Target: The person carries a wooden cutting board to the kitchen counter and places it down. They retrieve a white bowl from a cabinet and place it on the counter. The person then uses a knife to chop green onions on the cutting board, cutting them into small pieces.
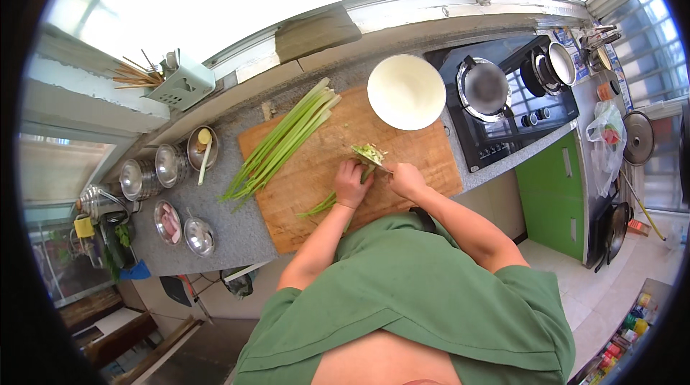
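My right hand is wrapped round the handle of a knife, whose blade points left. Beside the blade, my left hand has its fingers curled over celery stalks, and their thin green ends stick out to the left of my wrist. Just beyond the blade lies a small heap of chopped celery. All of this is on a wooden cutting board. A bunch of long uncut celery lies slantwise over the board's left side, its leafy ends past the edge.
A white bowl sits at the board's far right, next to a black gas stove. Left on the grey counter are several metal bowls, one with pinkish meat. A chopstick holder hangs by the window.
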Available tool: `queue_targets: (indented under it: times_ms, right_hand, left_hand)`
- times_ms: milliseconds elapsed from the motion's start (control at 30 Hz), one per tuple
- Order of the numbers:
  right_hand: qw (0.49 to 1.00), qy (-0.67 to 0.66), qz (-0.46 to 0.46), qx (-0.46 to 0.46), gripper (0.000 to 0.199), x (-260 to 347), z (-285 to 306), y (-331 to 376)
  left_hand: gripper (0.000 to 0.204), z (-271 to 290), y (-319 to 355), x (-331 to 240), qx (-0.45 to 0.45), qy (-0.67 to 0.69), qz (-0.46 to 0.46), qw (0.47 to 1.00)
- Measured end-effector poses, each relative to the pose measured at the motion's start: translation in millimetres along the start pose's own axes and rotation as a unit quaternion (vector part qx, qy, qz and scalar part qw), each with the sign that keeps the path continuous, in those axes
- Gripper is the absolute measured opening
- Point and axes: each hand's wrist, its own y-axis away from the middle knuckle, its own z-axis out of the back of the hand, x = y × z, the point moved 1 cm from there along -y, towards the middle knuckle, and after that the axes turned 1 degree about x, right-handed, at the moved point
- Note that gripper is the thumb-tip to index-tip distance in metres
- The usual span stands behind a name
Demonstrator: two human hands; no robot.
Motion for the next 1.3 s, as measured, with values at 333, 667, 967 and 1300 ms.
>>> queue_targets:
  times_ms: [333,667,967,1300]
  right_hand:
    - [1.000,0.013,0.025,-0.009,0.034,2,18,15]
    - [0.997,0.074,0.009,0.024,0.028,9,22,23]
    - [0.995,0.075,-0.014,0.057,0.031,14,25,21]
    - [0.988,0.071,-0.067,0.116,0.039,20,27,6]
  left_hand:
    - [0.028,9,6,-10,0.033,0.002,0.008,0.999]
    - [0.025,1,9,-4,0.027,-0.011,0.006,1.000]
    - [0.027,-3,10,0,0.019,-0.012,0.007,1.000]
    - [0.028,-3,7,1,0.022,-0.013,-0.013,1.000]
